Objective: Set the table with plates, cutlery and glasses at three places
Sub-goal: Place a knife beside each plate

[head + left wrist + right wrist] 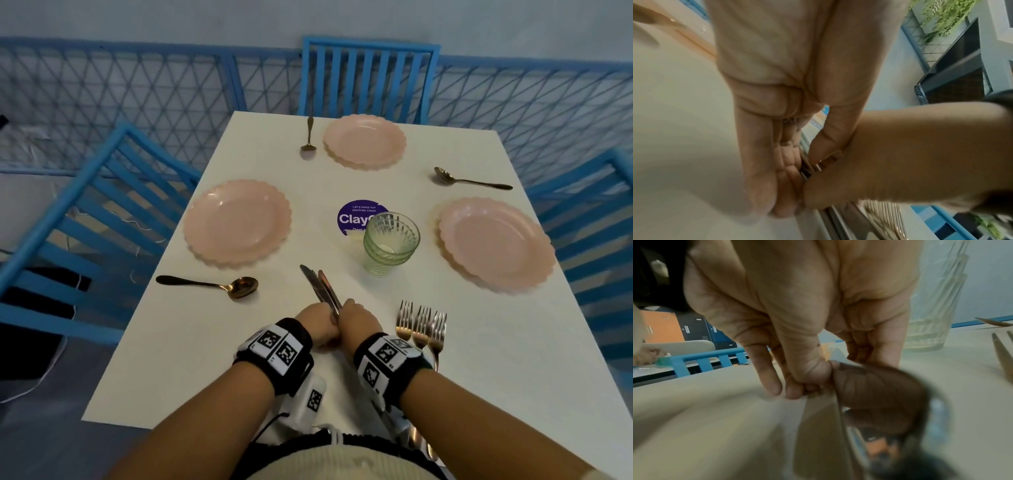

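Several copper knives (pixel 318 286) stick up from between my two hands near the table's front edge. My left hand (pixel 317 325) curls round their handles (pixel 806 170), and my right hand (pixel 356 322) pinches the same bundle (pixel 824 426) from the right. Three pink scalloped plates lie at the left (pixel 236 222), far (pixel 364 141) and right (pixel 496 243) places. A spoon lies beside each: left (pixel 212 284), far (pixel 309 137), right (pixel 469 180). Stacked green glasses (pixel 390 243) stand mid-table. Three forks (pixel 423 329) lie side by side, right of my right wrist.
The white table (pixel 239 359) has a purple round sticker (pixel 356 216) behind the glasses. Blue slatted chairs stand at the far end (pixel 368 75), the left (pixel 85 212) and the right (pixel 589 219). A blue lattice fence runs behind.
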